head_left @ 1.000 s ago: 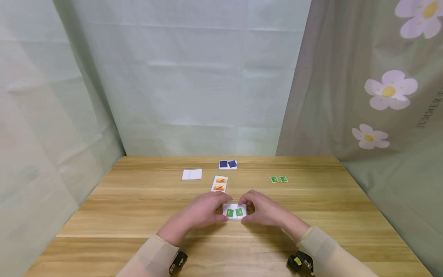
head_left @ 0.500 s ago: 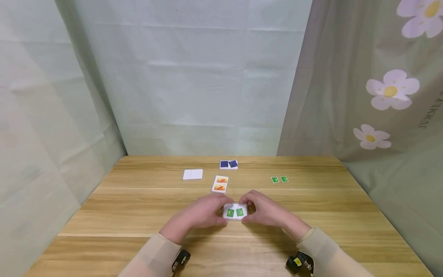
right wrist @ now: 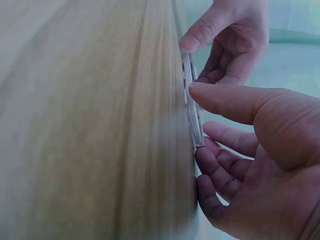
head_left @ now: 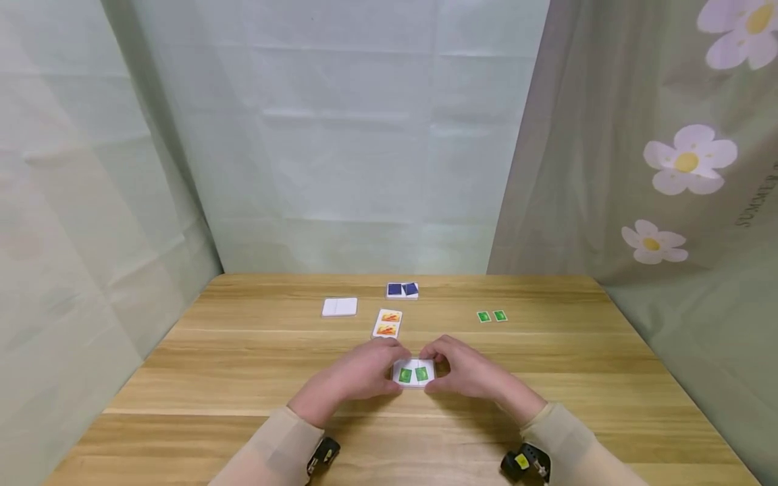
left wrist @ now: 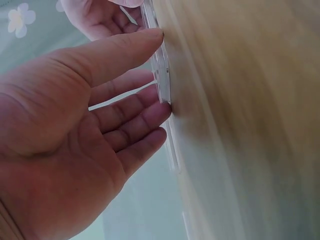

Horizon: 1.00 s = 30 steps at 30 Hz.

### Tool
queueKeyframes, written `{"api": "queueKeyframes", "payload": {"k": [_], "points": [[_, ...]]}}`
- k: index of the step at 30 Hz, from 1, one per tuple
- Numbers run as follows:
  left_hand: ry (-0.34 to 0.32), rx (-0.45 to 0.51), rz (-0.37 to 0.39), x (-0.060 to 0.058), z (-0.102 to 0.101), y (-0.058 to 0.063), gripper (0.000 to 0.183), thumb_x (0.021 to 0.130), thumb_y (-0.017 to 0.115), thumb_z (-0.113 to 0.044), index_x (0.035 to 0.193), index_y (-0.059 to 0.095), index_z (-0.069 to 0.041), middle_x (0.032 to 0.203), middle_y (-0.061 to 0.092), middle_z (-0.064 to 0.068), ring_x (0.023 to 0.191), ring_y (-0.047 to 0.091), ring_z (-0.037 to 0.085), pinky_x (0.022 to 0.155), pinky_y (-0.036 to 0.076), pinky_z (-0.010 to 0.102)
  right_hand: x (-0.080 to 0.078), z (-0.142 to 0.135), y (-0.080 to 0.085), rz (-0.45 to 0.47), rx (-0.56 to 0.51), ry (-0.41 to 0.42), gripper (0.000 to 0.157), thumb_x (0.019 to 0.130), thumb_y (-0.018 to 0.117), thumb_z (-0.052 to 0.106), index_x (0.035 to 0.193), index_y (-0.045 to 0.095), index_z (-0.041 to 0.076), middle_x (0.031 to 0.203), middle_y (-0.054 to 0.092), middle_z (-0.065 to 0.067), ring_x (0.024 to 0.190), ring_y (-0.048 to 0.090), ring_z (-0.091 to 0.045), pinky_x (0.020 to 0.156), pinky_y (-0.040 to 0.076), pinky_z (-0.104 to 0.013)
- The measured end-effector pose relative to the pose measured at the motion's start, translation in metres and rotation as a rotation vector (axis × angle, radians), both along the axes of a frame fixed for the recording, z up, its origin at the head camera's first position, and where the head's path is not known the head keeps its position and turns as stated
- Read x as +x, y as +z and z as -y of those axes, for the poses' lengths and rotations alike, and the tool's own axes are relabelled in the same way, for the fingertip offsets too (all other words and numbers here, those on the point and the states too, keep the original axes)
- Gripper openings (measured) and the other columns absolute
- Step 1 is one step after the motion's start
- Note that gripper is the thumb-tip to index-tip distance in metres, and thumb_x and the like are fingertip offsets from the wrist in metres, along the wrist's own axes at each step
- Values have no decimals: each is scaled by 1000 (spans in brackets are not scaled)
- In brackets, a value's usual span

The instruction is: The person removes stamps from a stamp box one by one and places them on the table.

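Note:
A flat, clear plastic case [head_left: 414,365] with a white inside and two small green picture pieces [head_left: 422,374] lies low over the table in the head view. My left hand [head_left: 362,372] grips its left end, thumb on the near edge and fingers at the far edge. At the right end my right hand [head_left: 464,368] holds it the same way. Edge-on in the left wrist view, the thin case [left wrist: 164,75] sits between thumb and fingertips. The right wrist view shows both hands on the case [right wrist: 192,110], close against the tabletop.
Beyond the hands lie a case with two orange pictures [head_left: 387,323], a blank white case [head_left: 340,307] and a case with two dark blue pieces [head_left: 402,290]. Two loose green pieces [head_left: 491,316] rest at the right on the wooden table [head_left: 243,378]. Curtains enclose the table's back and sides.

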State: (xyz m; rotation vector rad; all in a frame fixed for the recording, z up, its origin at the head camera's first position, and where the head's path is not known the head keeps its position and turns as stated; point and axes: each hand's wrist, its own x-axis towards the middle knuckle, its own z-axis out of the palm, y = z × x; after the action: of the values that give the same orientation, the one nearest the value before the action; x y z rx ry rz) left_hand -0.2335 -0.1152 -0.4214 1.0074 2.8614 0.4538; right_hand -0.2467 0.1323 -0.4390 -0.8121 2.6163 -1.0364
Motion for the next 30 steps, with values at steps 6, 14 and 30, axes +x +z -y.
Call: {"api": "queueKeyframes", "payload": {"k": [6, 14, 30], "points": [[9, 13, 2, -3, -1, -4, 53, 88, 96, -22, 134, 75, -6, 127, 71, 5, 108, 63, 16, 97, 57, 36, 1, 1, -2, 8, -6, -7, 46, 88, 95, 14, 128, 73, 12, 123, 64, -2, 112, 58, -21, 101, 51, -50], [3, 14, -3, -5, 0, -7, 53, 90, 95, -24, 135, 75, -6, 129, 71, 6, 111, 64, 18, 101, 56, 38, 3, -2, -1, 5, 1, -23, 51, 87, 96, 14, 132, 72, 12, 127, 64, -3, 117, 59, -24, 106, 49, -55], [18, 18, 13, -5, 0, -7, 51, 91, 93, -24, 135, 75, -6, 132, 71, 7, 113, 65, 20, 103, 56, 41, 3, -9, -2, 30, 17, -50, 54, 87, 96, 16, 135, 72, 14, 128, 61, -3, 119, 57, -24, 106, 49, -54]]}}
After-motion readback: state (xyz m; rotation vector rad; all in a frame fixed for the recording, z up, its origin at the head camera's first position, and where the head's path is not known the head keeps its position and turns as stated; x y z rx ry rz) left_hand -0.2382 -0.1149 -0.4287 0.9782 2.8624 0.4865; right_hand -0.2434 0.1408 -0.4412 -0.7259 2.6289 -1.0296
